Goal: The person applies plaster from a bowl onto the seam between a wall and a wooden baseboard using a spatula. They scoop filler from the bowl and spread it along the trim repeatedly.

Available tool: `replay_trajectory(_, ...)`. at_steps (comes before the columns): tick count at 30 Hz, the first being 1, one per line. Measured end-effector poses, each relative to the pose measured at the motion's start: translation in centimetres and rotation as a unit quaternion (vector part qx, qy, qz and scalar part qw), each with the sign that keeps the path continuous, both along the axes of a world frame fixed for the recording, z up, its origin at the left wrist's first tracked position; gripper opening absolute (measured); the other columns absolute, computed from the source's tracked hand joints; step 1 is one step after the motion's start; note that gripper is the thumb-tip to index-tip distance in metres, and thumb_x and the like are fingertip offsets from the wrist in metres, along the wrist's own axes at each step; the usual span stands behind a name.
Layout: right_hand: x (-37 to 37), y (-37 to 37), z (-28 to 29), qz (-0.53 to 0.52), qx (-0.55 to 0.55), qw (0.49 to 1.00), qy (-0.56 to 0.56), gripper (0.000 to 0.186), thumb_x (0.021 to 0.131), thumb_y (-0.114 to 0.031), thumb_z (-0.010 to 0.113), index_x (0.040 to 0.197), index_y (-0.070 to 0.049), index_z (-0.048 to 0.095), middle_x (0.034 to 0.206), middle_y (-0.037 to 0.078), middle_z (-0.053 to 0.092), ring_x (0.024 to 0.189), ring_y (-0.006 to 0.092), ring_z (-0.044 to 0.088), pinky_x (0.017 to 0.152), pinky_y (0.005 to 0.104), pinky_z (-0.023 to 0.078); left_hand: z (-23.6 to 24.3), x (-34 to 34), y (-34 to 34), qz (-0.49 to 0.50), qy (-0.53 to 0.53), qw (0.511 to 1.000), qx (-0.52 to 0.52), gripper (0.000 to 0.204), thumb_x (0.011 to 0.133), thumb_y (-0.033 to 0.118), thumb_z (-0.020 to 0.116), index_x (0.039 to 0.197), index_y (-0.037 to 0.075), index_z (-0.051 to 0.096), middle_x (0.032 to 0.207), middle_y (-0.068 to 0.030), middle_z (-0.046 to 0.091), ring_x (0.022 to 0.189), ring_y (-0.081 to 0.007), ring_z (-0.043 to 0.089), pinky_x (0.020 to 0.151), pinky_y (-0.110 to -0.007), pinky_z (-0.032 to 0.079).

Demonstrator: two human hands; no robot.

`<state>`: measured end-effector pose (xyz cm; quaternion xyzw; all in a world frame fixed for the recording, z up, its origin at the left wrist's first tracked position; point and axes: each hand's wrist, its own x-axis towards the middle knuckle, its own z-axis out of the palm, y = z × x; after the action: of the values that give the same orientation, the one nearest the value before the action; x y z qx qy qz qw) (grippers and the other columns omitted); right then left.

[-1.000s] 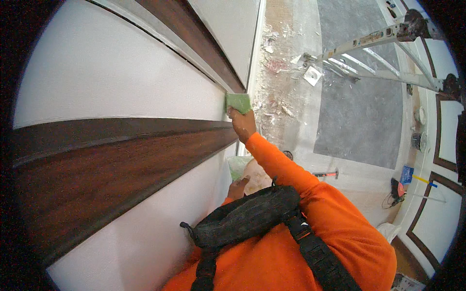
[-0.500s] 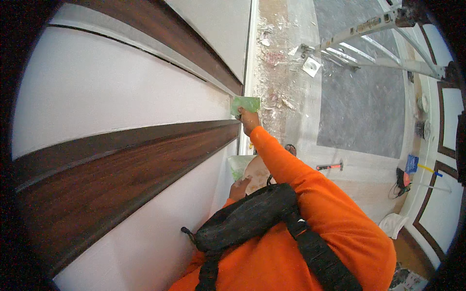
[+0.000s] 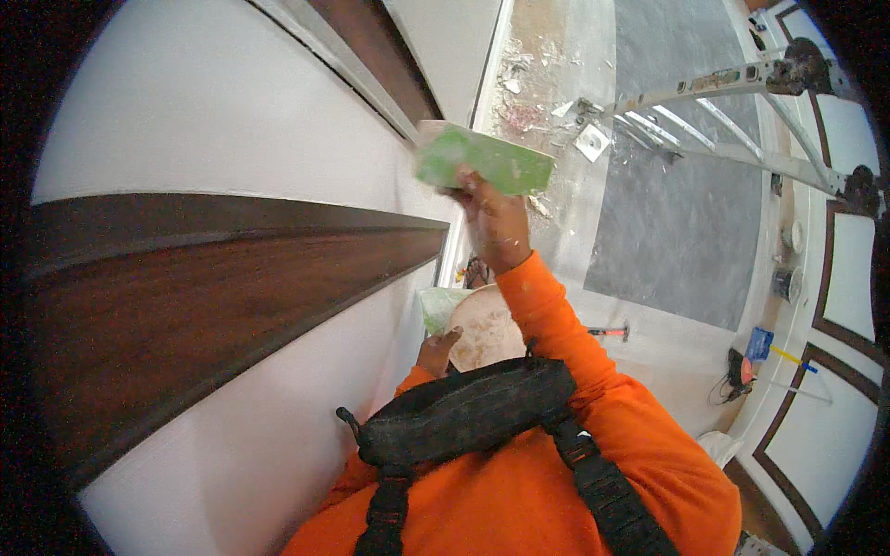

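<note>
My right hand (image 3: 496, 218) is raised beside the wall, closed on a green flat putty spreader (image 3: 487, 162) smeared with pale residue; its thumb presses the face. The spreader is near the end of the upper wall trim, and I cannot tell whether it touches the wall. Lower down, my left hand (image 3: 438, 353) grips the edge of a round, pale, brown-stained tub (image 3: 489, 326), thumb over its rim. A second green flat piece (image 3: 441, 309) shows just beyond that hand, against the wall side; whether the fingers hold it is hidden.
Dark wood trim (image 3: 232, 287) runs along the white wall (image 3: 232, 120) at left. Plaster scraps (image 3: 524, 116) litter the floor by the wall. A metal ladder (image 3: 714, 88) stands at upper right. A hammer (image 3: 609, 332) and a blue-headed brush (image 3: 760, 345) lie to the right.
My right hand has come up off the wall trim and nearer to me with the spreader, which is now turned more broadside. More of the tub shows by my left hand.
</note>
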<state>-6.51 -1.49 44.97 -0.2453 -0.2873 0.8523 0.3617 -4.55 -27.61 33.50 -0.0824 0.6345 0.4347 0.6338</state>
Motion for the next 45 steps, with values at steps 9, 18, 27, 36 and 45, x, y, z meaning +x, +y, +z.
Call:
replay_trajectory(9, -0.7, -5.3, -15.0, -0.086, -0.004, 0.960, -0.267, 0.021, 0.083, -0.018, 0.056, 0.094, 0.001, 0.059, 0.084, 0.006, 0.061, 0.077, 0.0147, 0.057, 0.069, 0.0266, 0.044, 0.2, 0.4, -0.8, -0.059, 0.101, 0.993, -0.002, 0.049, 0.082, 0.036, 0.058, 0.111, -0.004, 0.053, 0.094, -0.0117, 0.063, 0.078, -0.0200, 0.061, 0.071, -0.030, 0.048)
replay_trajectory(18, -3.6, -4.3, -18.5, -0.056, -0.098, 0.956, -0.272, 0.019, 0.083, -0.016, 0.059, 0.095, -0.002, 0.057, 0.083, 0.004, 0.059, 0.073, 0.0140, 0.055, 0.065, 0.0268, 0.046, 2.9, 0.8, 0.9, 0.103, -0.028, 0.993, -0.051, 0.044, 0.083, 0.030, 0.060, 0.110, -0.004, 0.054, 0.095, -0.0092, 0.062, 0.078, -0.0186, 0.060, 0.071, -0.029, 0.047)
replay_trajectory(27, -2.2, -1.4, -18.9, 0.044, -0.183, 0.977, -0.097, 0.030, 0.083, -0.009, 0.061, 0.110, -0.003, 0.049, 0.105, 0.008, 0.055, 0.094, 0.0202, 0.055, 0.081, 0.0330, 0.049, 0.6, 0.8, -1.8, -0.143, 0.230, 0.955, 0.121, 0.042, 0.085, 0.030, 0.058, 0.110, -0.004, 0.053, 0.095, -0.0110, 0.062, 0.081, -0.0205, 0.061, 0.074, -0.030, 0.048)
replay_trajectory(36, -2.3, -1.8, -7.5, 0.008, -0.092, 0.996, -0.014, 0.033, 0.082, -0.010, 0.062, 0.110, -0.003, 0.047, 0.106, 0.010, 0.055, 0.097, 0.0214, 0.056, 0.081, 0.0341, 0.050, 0.6, 1.2, -1.0, -0.086, 0.161, 0.981, 0.060, 0.041, 0.085, 0.028, 0.056, 0.110, -0.005, 0.052, 0.097, -0.0137, 0.063, 0.084, -0.0232, 0.062, 0.077, -0.033, 0.049)
replay_trajectory(45, 1.9, -1.5, -15.8, -0.016, -0.154, 0.981, -0.116, 0.025, 0.082, -0.013, 0.062, 0.102, 0.000, 0.054, 0.095, 0.008, 0.060, 0.086, 0.0203, 0.059, 0.075, 0.0334, 0.051, -5.2, 0.4, -5.2, -0.079, 0.122, 0.989, -0.009, 0.043, 0.085, 0.030, 0.056, 0.110, -0.005, 0.053, 0.094, -0.0142, 0.063, 0.085, -0.0250, 0.061, 0.075, -0.034, 0.047)
